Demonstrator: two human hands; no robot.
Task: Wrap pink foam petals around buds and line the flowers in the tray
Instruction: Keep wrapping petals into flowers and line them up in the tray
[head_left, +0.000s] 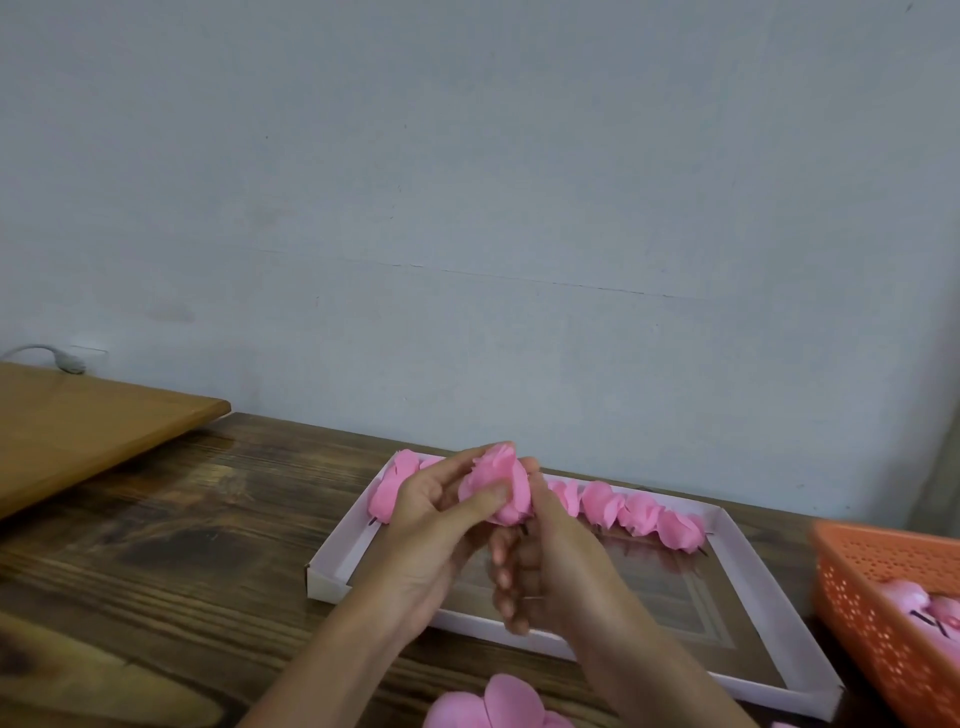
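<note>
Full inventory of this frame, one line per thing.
flower: one, pink, held over the tray
row of flowers: several, pink, along the tray's far wall, partly hidden
tray: one, white, on the table
loose petals: a few, pink, bottom edge
basket: one, orange, right edge
table: one, dark wood
board: one, light wood, far left
cable: one, white, left wall
left hand: grips the flower
right hand: grips the flower

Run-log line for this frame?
phase: wrapping | left hand, right hand: grip flower above tray | flower row: tray's far side | loose petals: foreground
</note>
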